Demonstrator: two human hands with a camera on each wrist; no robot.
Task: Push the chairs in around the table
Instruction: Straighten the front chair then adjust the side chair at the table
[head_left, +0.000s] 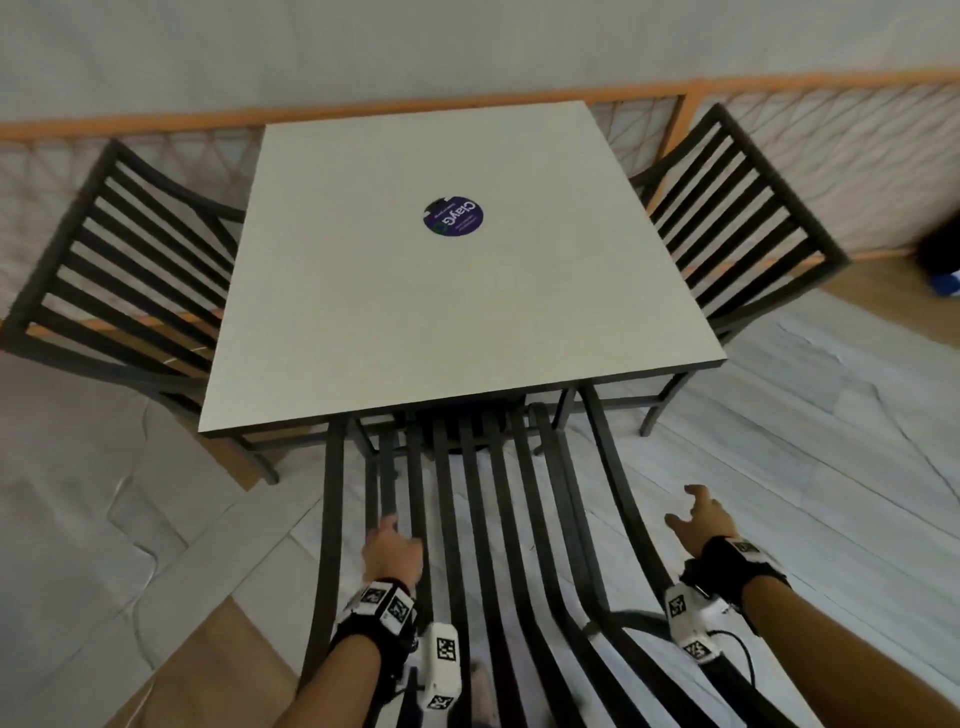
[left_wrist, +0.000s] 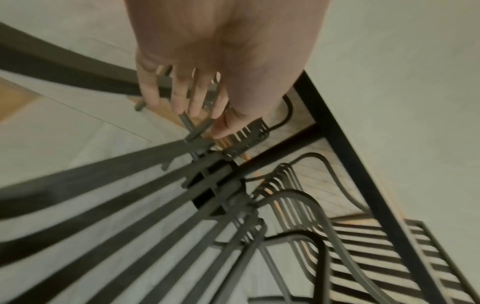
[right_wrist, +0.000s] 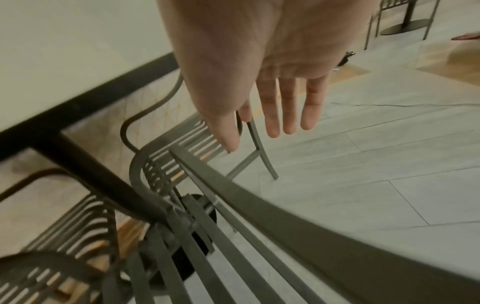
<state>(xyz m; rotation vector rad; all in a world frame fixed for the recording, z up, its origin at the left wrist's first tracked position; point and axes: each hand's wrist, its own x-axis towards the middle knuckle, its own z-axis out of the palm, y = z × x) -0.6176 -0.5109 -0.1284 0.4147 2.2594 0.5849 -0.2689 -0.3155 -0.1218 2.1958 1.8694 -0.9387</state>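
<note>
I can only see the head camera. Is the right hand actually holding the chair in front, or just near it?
Observer: Just near it. The right wrist view shows the right hand with straight fingers, clear of the near chair and holding nothing.
Operator: And the left one? From above it seems to sit on the slats.
Observer: In the left wrist view the left hand has its fingers spread and straight, not wrapped round a slat. I cannot tell whether they touch.
Operator: Is this the only table here?
Observer: No. Far back in the right wrist view stands another pedestal base.
</note>
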